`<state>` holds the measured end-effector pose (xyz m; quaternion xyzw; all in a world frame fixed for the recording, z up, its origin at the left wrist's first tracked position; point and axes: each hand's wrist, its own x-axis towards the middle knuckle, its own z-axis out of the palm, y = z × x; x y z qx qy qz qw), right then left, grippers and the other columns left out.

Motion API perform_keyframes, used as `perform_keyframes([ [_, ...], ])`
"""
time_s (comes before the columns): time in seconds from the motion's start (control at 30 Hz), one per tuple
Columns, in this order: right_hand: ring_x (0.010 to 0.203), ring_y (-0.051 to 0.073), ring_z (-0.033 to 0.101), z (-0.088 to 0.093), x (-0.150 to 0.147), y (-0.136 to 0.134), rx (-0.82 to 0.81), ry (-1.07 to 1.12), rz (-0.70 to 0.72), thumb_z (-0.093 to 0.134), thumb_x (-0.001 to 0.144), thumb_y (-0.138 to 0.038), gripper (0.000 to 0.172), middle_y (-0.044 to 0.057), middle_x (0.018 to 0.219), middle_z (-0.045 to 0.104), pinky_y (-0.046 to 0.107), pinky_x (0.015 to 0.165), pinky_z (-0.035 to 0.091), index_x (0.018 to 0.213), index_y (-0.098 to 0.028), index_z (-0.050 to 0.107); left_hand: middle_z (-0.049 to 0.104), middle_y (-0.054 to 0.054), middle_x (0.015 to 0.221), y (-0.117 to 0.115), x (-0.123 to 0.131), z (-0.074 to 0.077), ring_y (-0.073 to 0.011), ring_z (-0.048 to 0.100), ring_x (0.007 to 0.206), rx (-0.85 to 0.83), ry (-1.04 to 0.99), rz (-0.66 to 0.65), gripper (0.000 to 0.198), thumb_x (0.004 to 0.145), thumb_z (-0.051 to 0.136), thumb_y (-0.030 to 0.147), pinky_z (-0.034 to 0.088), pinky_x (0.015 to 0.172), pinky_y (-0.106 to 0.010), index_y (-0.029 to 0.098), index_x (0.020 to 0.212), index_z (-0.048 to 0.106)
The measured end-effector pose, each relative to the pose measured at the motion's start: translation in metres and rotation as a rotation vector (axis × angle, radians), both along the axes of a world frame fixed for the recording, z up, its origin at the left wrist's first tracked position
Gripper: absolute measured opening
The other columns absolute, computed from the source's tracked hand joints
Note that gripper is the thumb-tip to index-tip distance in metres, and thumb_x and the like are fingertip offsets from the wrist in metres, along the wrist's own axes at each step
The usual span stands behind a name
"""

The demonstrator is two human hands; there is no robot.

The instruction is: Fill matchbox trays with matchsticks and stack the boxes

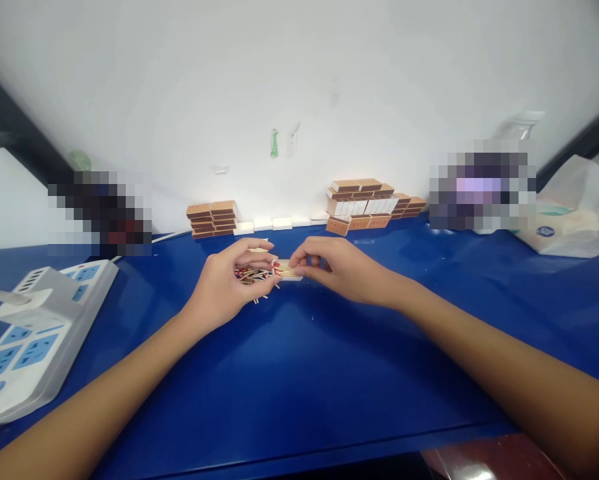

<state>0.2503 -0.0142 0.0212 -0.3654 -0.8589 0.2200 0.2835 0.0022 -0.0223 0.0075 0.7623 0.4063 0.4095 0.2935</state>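
A small white matchbox tray point(292, 278) lies on the blue table with pale matchsticks point(285, 271) in it, red heads toward the left. My right hand point(332, 270) is over the tray's right end, its thumb and fingertips pinched on the matchsticks. My left hand point(229, 273) curves around a loose pile of matches point(252, 275), thumb and fingers apart. Its fingertips come close to the tray's left end; whether they touch it I cannot tell. Part of the pile is hidden behind this hand.
Stacked matchboxes point(212, 220) stand by the wall at left, with a larger stack point(362, 207) at right. White trays point(262, 225) line the wall between them. A power strip point(44, 340) with a plugged-in adapter lies at left, a plastic bag point(569, 220) at far right.
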Motion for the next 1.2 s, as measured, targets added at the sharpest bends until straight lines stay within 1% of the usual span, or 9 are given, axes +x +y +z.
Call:
perform_keyframes([
  [0.27, 0.076, 0.013, 0.058, 0.0001, -0.0019, 0.0001, 0.036, 0.074, -0.006, 0.066, 0.098, -0.031, 0.016, 0.003, 0.097, 0.069, 0.029, 0.068, 0.044, 0.108, -0.019, 0.068, 0.079, -0.008, 0.114, -0.0007, 0.0041, 0.0050, -0.0245, 0.076, 0.108, -0.022, -0.116, -0.032, 0.044, 0.075, 0.086, 0.024, 0.065, 0.096, -0.034, 0.018, 0.116, 0.071],
  [0.43, 0.074, 0.014, 0.057, -0.0008, -0.0001, 0.0024, -0.024, 0.094, -0.029, 0.065, 0.098, -0.030, 0.020, 0.001, 0.090, 0.067, 0.029, 0.067, 0.043, 0.115, -0.020, 0.064, 0.080, -0.009, 0.109, 0.0016, 0.0042, 0.0060, -0.0253, 0.078, 0.103, -0.048, -0.157, -0.013, 0.043, 0.073, 0.087, 0.021, 0.067, 0.092, -0.034, 0.016, 0.114, 0.071],
  [0.57, 0.076, 0.015, 0.058, -0.0012, -0.0024, 0.0003, -0.032, 0.093, -0.032, 0.063, 0.099, -0.031, 0.018, 0.002, 0.090, 0.067, 0.031, 0.068, 0.044, 0.114, -0.020, 0.063, 0.080, -0.009, 0.111, 0.0010, 0.0049, 0.0049, -0.0264, 0.077, 0.104, -0.056, -0.165, -0.028, 0.043, 0.073, 0.087, 0.024, 0.068, 0.092, -0.037, 0.016, 0.113, 0.072],
  [0.77, 0.078, 0.016, 0.058, -0.0016, -0.0045, -0.0021, -0.025, 0.119, -0.052, 0.057, 0.100, -0.026, 0.019, 0.003, 0.092, 0.064, 0.032, 0.074, 0.047, 0.118, -0.019, 0.055, 0.080, -0.008, 0.108, 0.0003, 0.0040, 0.0070, -0.0247, 0.078, 0.101, -0.047, -0.143, -0.006, 0.038, 0.074, 0.087, 0.023, 0.067, 0.092, -0.035, 0.017, 0.109, 0.073],
  [0.83, 0.079, 0.016, 0.058, -0.0016, -0.0033, -0.0021, 0.000, 0.109, -0.048, 0.058, 0.100, -0.028, 0.020, 0.003, 0.095, 0.064, 0.032, 0.073, 0.046, 0.118, -0.020, 0.055, 0.081, -0.008, 0.107, 0.0008, 0.0037, 0.0079, -0.0246, 0.078, 0.100, -0.041, -0.145, 0.009, 0.038, 0.074, 0.087, 0.024, 0.067, 0.092, -0.035, 0.017, 0.108, 0.073],
  [0.97, 0.077, 0.016, 0.057, -0.0020, 0.0001, -0.0010, 0.042, 0.088, -0.067, 0.063, 0.098, -0.038, 0.031, 0.005, 0.101, 0.065, 0.031, 0.069, 0.045, 0.122, -0.020, 0.054, 0.081, -0.008, 0.105, 0.0015, 0.0036, 0.0087, -0.0245, 0.079, 0.098, -0.021, -0.145, 0.022, 0.037, 0.074, 0.088, 0.028, 0.067, 0.092, -0.036, 0.017, 0.106, 0.073],
  [1.03, 0.075, 0.015, 0.056, -0.0019, 0.0009, 0.0003, 0.043, 0.088, -0.124, 0.065, 0.097, -0.040, 0.030, 0.005, 0.098, 0.066, 0.031, 0.067, 0.043, 0.117, -0.020, 0.056, 0.081, -0.008, 0.103, 0.0017, 0.0032, 0.0084, -0.0243, 0.079, 0.096, -0.017, -0.148, 0.029, 0.037, 0.074, 0.088, 0.029, 0.067, 0.091, -0.036, 0.017, 0.106, 0.073],
  [1.1, 0.071, 0.015, 0.056, -0.0008, 0.0007, 0.0014, 0.015, 0.078, -0.171, 0.066, 0.096, -0.041, 0.024, 0.003, 0.090, 0.067, 0.030, 0.065, 0.041, 0.104, -0.019, 0.060, 0.081, -0.008, 0.101, 0.0020, 0.0026, 0.0078, -0.0237, 0.079, 0.095, -0.014, -0.153, 0.038, 0.037, 0.074, 0.088, 0.029, 0.067, 0.091, -0.036, 0.017, 0.106, 0.073],
  [1.2, 0.067, 0.014, 0.055, 0.0016, -0.0013, 0.0013, -0.056, 0.080, -0.176, 0.065, 0.096, -0.040, 0.022, 0.001, 0.079, 0.066, 0.030, 0.063, 0.040, 0.089, -0.019, 0.063, 0.081, -0.008, 0.101, 0.0022, 0.0022, 0.0071, -0.0229, 0.079, 0.094, -0.008, -0.153, 0.045, 0.037, 0.074, 0.088, 0.029, 0.067, 0.091, -0.035, 0.017, 0.106, 0.074],
])
